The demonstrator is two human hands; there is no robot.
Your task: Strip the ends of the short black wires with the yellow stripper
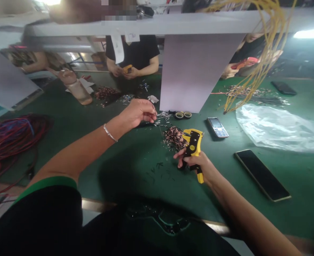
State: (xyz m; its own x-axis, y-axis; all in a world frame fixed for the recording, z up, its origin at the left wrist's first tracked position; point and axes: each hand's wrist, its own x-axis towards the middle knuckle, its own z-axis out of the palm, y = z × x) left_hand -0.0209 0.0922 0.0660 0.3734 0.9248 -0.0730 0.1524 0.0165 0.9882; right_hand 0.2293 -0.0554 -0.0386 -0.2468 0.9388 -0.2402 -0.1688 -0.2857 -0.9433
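Observation:
My right hand [191, 160] is wrapped round the handles of a yellow and black wire stripper [194, 142], its head pointing away from me. Just left of the tool's jaws lies a heap of short copper-coloured pieces [174, 138]. With fingertips pinched together, my left hand [142, 112] hovers by a small scatter of silvery pieces [164, 115]; whatever is between the fingers is too small to make out. Some thin dark scraps [159, 165] lie on the green table [124, 163] nearer to me.
Right of the tool are a keypad phone [217, 127], a smartphone [262, 174] and a clear plastic bag [279, 128]. Two tape rolls [183, 115] sit by a white divider [191, 71]. Yellow wires [266, 53] hang from the shelf. Red cables [12, 149] lie left. Co-workers sit opposite.

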